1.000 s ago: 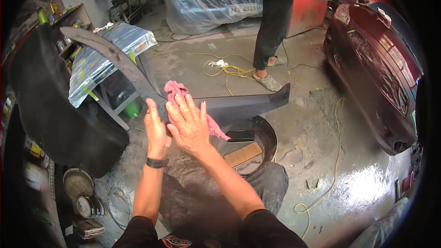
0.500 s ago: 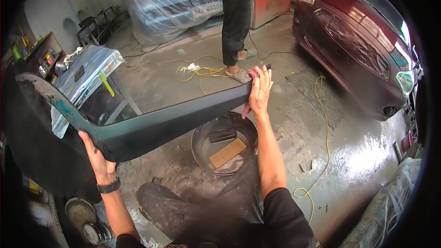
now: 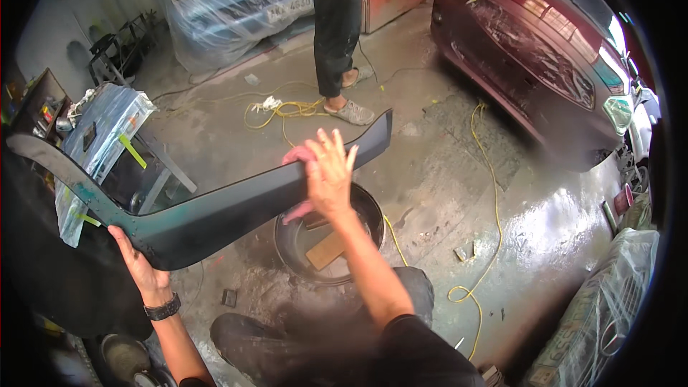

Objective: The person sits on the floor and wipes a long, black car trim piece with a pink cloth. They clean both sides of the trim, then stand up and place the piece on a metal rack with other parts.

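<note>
A long dark panel (image 3: 222, 211) runs from the left grip (image 3: 148, 272) out past the right grip (image 3: 331, 178). The left grip is clasped on its lower bend, probably to bear the weight, while the right grip lies spread-fingered over a pink cloth (image 3: 297, 153) against it; whether it pinches, one side being hidden, cannot be told.

Below the right grip, a round tub (image 3: 380, 223) holding a tan block (image 3: 321, 252) stands on the smudged grey floor (image 3: 423, 204), perhaps for easy reach. Beyond the left grip is a plastic-covered table (image 3: 107, 116); farther off stand 1 person (image 3: 337, 29) and 2 cars, wrapped blue (image 3: 244, 1) and dark red (image 3: 494, 50).
</note>
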Demonstrator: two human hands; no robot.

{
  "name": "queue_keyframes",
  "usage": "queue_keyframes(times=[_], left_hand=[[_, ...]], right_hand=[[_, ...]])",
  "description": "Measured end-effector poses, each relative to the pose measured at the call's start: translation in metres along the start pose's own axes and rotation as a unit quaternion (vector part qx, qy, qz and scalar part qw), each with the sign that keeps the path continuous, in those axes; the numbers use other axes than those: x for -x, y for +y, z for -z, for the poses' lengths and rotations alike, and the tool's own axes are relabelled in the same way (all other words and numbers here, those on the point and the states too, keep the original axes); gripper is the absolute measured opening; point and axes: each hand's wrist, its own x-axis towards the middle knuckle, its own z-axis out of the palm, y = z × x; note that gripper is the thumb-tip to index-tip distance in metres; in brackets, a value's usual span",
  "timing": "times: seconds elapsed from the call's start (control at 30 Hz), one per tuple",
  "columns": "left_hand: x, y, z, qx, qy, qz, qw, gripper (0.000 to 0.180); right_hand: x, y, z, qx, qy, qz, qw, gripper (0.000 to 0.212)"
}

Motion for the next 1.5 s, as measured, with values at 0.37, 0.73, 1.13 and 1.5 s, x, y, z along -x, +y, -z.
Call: queue_keyframes(times=[0.37, 0.73, 1.13, 1.5], left_hand=[[-0.047, 0.050, -0.016, -0.025, 0.107, 0.155, 0.982, 0.060], [-0.031, 0.095, -0.087, -0.032, 0.180, 0.229, 0.956, 0.074], [-0.006, 0.246, -0.173, -0.164, 0.208, 0.233, 0.936, 0.076], [-0.012, 0.321, -0.207, -0.084, 0.158, 0.173, 0.969, 0.071]], right_hand=[[-0.111, 0.109, 0.120, 0.008, -0.014, -0.111, 0.994, 0.029], [-0.134, 0.029, 0.208, 0.069, 0.042, -0.290, 0.954, 0.039], [-0.063, -0.114, 0.336, 0.093, -0.143, -0.607, 0.776, 0.030], [-0.208, -0.187, 0.471, -0.282, 0.179, -0.449, 0.829, 0.032]])
